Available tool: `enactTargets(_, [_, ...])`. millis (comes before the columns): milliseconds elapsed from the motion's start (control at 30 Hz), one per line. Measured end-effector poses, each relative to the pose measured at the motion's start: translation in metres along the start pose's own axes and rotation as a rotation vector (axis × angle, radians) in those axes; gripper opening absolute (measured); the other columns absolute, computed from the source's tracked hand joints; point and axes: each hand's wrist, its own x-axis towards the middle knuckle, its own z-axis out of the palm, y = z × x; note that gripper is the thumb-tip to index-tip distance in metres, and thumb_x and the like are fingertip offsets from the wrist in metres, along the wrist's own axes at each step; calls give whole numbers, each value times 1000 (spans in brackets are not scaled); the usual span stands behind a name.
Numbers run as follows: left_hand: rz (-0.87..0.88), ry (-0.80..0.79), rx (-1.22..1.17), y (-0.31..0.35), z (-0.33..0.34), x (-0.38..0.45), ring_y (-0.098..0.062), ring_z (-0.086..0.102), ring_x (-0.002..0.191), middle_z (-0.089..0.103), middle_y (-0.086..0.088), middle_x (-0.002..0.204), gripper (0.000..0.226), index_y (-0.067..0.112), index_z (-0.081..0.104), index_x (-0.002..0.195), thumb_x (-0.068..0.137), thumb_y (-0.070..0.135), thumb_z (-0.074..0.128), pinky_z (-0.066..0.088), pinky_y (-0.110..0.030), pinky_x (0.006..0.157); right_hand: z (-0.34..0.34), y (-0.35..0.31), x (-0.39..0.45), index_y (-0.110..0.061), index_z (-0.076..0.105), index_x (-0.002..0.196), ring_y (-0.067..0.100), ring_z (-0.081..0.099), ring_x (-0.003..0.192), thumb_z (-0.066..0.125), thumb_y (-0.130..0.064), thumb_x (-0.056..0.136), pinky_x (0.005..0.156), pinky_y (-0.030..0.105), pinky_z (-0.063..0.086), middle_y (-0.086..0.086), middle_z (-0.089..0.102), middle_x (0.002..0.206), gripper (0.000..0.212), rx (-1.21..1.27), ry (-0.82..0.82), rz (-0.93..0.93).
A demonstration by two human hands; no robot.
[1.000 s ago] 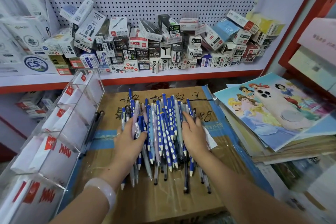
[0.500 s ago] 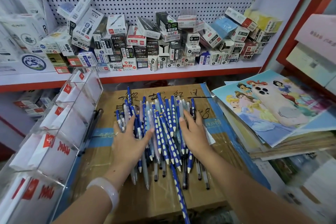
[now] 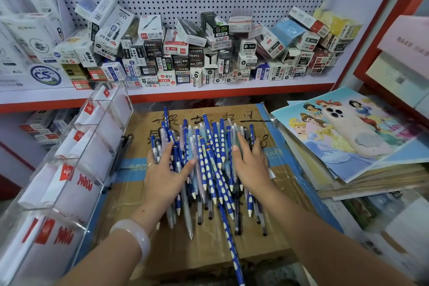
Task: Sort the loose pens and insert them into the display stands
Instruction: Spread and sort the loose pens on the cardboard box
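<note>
A heap of loose pens, mostly blue with white dots plus some grey and pastel ones, lies on a cardboard box. My left hand rests flat on the heap's left side with fingers spread. My right hand presses flat on its right side. One blue dotted pen sticks out of the heap toward me, past the box's near edge. A clear acrylic display stand with stepped compartments and white card inserts stands to the left of the box.
A shelf behind the box holds several stacked pen boxes below a pegboard. Right of the box lies a pile of princess picture books with a phone in a pale case on top.
Both hands have pushed inward and bunched the pens into a tighter, crossed heap. One blue pen has slid out toward the near edge.
</note>
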Motion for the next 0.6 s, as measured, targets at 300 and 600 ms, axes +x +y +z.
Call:
enactTargets(300, [15,-51,-56,-13,-3,7,-25,2,145,6,-7,157,81,40,14,146,79,61,53,18,-49,112,-16,18,-22,-33,29,145,23,9,145,24,-40,101,116,42,10,-2,8,158,45,-72,2,-91])
enactTargets(600, [37,-86,-105,-18,-11,5,-19,-14,144,6,-2,158,72,39,8,147,90,48,50,6,-48,114,-29,-39,-108,-15,41,61,14,45,53,43,-43,94,72,34,55,-2,43,58,44,-630,-392,-290])
